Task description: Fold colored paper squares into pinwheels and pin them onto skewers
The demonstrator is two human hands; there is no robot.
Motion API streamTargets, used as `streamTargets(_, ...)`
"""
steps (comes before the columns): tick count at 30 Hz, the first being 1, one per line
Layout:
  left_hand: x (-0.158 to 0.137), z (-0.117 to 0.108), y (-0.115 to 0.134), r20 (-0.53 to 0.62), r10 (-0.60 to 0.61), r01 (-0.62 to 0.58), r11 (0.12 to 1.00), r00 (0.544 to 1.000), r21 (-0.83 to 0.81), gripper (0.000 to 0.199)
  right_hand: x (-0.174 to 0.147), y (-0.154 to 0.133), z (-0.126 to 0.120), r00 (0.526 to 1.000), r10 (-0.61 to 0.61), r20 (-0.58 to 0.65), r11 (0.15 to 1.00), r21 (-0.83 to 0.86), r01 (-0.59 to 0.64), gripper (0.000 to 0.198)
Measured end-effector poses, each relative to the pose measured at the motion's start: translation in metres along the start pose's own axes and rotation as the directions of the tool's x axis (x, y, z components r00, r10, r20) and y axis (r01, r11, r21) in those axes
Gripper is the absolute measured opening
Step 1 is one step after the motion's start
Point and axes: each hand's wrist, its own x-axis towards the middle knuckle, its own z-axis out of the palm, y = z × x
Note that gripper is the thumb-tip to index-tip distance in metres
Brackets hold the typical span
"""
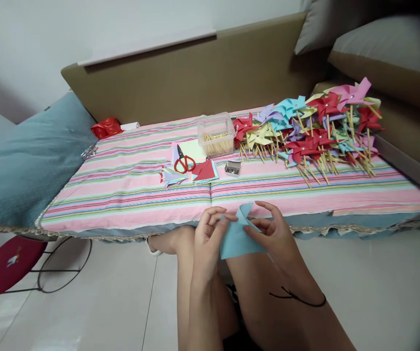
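A blue paper square (239, 242) is held above my lap, its upper part curled over. My left hand (212, 233) pinches its left edge between thumb and fingers. On the other side, my right hand (270, 231) grips the paper with the thumb in front, index finger raised. Beyond the hands, a small box of pins (233, 168) stands on the striped cloth. Red-handled scissors (184, 163) lie on pale paper sheets, beside a stack of paper squares (204, 171) with red on top and some cut paper pieces (173, 176).
A clear plastic box (215, 135) holds wooden sticks. Many finished paper pinwheels (307, 146) are heaped at the right. A red plastic bag (106, 128) and a blue cushion (30, 161) sit at the left. A red stool (10, 265) stands on the floor.
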Motion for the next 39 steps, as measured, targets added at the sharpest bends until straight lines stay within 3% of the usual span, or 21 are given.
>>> streamTargets(9, 0.001, 0.001, -0.005, -0.06, 0.114, -0.101, 0.978, 0.992, 0.18, 0.033, -0.003, 0.0, 0.001, 0.999, -0.024, 0.047, 0.995, -0.095, 0.028, 0.065)
streamTargets(12, 0.002, -0.001, -0.005, -0.074, 0.151, -0.134, 0.972, 0.986, 0.192, 0.028, -0.004, -0.001, 0.001, 0.999, -0.021, 0.049, 0.994, -0.107, 0.027, 0.066)
streamTargets(16, 0.001, -0.001, -0.004, -0.054, 0.11, -0.098, 0.978, 0.992, 0.185, 0.01, -0.005, -0.001, 0.002, 0.998, -0.031, 0.049, 0.994, -0.103, 0.036, 0.065)
streamTargets(25, -0.001, 0.0, -0.006, -0.087, 0.088, -0.07, 0.979, 0.992, 0.193, 0.023, -0.006, -0.001, 0.003, 0.998, -0.01, 0.06, 0.997, -0.077, 0.014, 0.065)
streamTargets(28, 0.0, -0.002, -0.007, -0.088, 0.027, -0.01, 0.981, 0.996, 0.195, 0.027, -0.006, -0.001, 0.002, 0.998, 0.006, 0.063, 0.999, -0.046, -0.003, 0.066)
streamTargets(32, 0.0, -0.004, -0.007, -0.042, -0.071, 0.078, 0.98, 0.997, 0.185, 0.032, -0.006, -0.001, 0.002, 0.999, -0.004, 0.048, 0.999, -0.045, 0.007, 0.067)
streamTargets(39, 0.0, -0.011, -0.007, 0.03, -0.066, 0.059, 0.98, 0.997, 0.192, 0.025, -0.005, 0.0, 0.0, 0.999, -0.016, 0.038, 0.998, -0.055, 0.018, 0.067)
